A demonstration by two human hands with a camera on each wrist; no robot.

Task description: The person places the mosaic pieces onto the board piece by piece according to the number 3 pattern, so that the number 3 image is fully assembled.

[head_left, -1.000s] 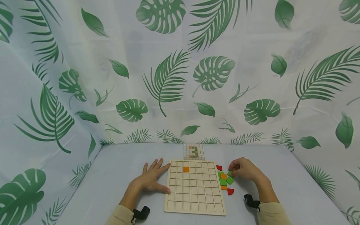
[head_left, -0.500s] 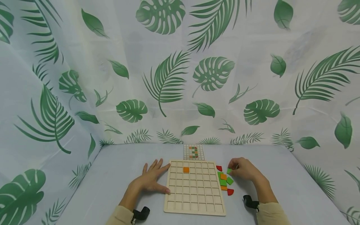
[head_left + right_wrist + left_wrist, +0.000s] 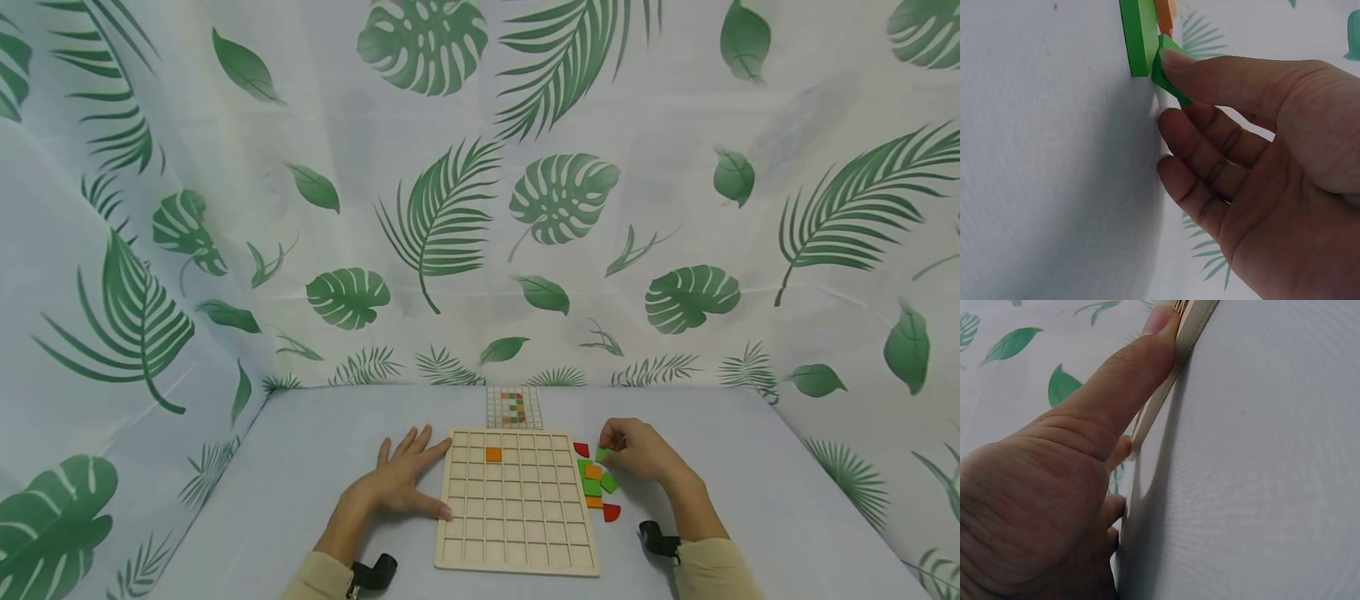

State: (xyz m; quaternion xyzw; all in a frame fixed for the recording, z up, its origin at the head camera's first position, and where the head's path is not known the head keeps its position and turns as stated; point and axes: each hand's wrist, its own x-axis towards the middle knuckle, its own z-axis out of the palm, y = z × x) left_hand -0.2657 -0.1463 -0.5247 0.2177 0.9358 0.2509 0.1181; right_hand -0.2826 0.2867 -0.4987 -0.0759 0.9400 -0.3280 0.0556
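A pale wooden grid board (image 3: 517,525) lies on the table, with one orange square tile (image 3: 493,454) in a cell of its upper left part. My left hand (image 3: 401,483) is spread at the board's left side; its thumb and index finger touch the edge, as the thumb (image 3: 1141,362) also shows in the left wrist view. To the right of the board, my right hand (image 3: 641,450) pinches a green tile (image 3: 1169,69) between thumb and fingers, tilted just off the table. Beside it lie a green square tile (image 3: 609,483) and a loose cluster of green and orange tiles (image 3: 592,487).
Red quarter-round tiles (image 3: 612,512) lie near the board's right edge, another red tile (image 3: 581,450) higher up. Behind the board is a printed pattern card (image 3: 513,407) with coloured squares on a grid. A leaf-print cloth (image 3: 465,333) stands behind the table.
My right hand has shifted slightly left, nearer the board, with the green tile pinched in it. The left hand has kept its place on the board's edge. The head view has turned slightly.
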